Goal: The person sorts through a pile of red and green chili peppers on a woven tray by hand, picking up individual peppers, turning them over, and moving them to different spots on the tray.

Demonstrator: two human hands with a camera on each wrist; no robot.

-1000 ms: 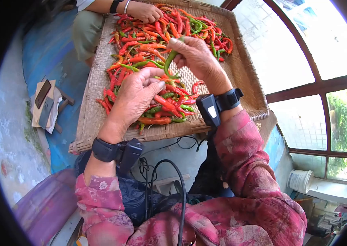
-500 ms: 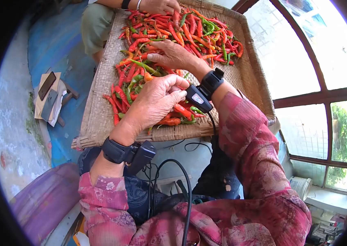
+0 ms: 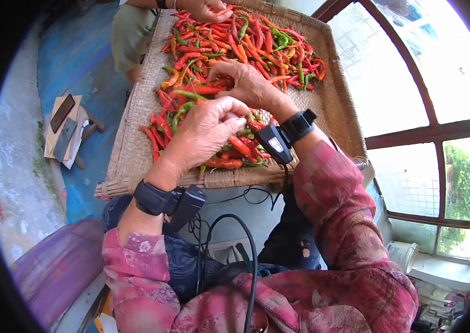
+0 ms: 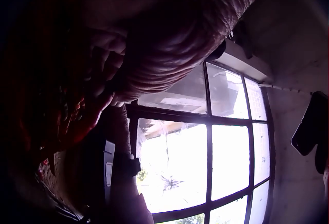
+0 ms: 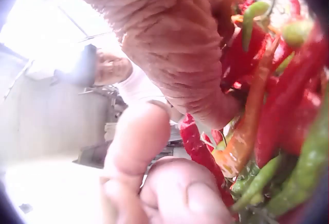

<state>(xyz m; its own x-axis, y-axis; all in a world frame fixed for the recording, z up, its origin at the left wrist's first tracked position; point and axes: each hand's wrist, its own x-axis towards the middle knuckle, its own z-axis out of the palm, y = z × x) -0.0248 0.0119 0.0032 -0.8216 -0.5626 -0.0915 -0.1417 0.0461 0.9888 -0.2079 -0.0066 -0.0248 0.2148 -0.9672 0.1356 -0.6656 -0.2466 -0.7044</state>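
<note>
Both hands work over red, orange and green chili peppers [image 3: 229, 155] piled on a woven tray [image 3: 337, 119]. The left hand [image 3: 204, 127] hovers above the near pile, thumb and forefinger brought together. At its fingertips, a red chili pepper [image 4: 92, 123] shows in the dim left wrist view. Farther in, the right hand [image 3: 254, 86] reaches down among the peppers, thumb and fingers curled round a red chili pepper [image 3: 204, 89] that pokes out to the left. In the right wrist view its thumb [image 5: 221, 108] dips into the pile, its fingertips hidden.
Another person's hand [image 3: 207, 8] holds a red pepper at the tray's far side. Two phones [image 3: 63, 114] lie on a small stool at left. A black cable [image 3: 246, 238] loops over the lap. Windows line the right side, with a white bucket [image 3: 401, 255] below.
The right hand has let go of a green pepper, moved left over the pile, then curled among red peppers. The left hand stays pinched, now closer to the right wrist.
</note>
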